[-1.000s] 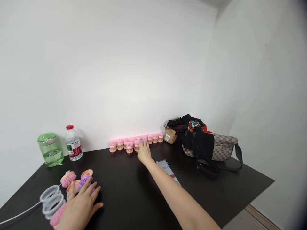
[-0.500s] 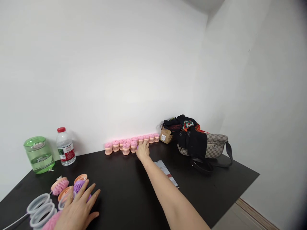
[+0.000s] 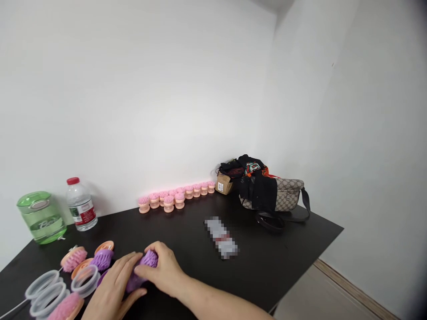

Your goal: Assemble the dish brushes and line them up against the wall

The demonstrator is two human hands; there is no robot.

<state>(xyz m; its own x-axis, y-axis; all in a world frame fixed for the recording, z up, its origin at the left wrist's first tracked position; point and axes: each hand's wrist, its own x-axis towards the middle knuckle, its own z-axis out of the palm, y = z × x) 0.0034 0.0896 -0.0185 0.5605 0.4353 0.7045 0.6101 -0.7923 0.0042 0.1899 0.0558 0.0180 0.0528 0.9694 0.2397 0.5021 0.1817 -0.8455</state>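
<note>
In front of me, my right hand (image 3: 163,269) pinches a soft purple bristle pad (image 3: 151,259) like a scalp massage brush's head. My left hand (image 3: 115,284) curves around the pad's near left side, fingers above and thumb below, partly hiding it. Left of that hand lie another purple bristle pad (image 3: 102,259), an orange round base (image 3: 105,246) and a clear ring (image 3: 86,281). A pink bristle brush (image 3: 74,258) and a fluffy pink one (image 3: 66,306) are close by. Pink scalp brushes (image 3: 168,204) stand in a row along the wall.
A green-lidded jug (image 3: 42,218) and a red-capped bottle (image 3: 82,206) stand back left on the black table (image 3: 187,235). A blurred phone (image 3: 221,238) lies right of my hands. Farther right are a small cardboard box (image 3: 223,183) and a patterned bag (image 3: 288,195).
My right hand has come back from the brush row to my left hand and now grips the purple pad. My left hand has moved slightly right and curled. The view has shifted right.
</note>
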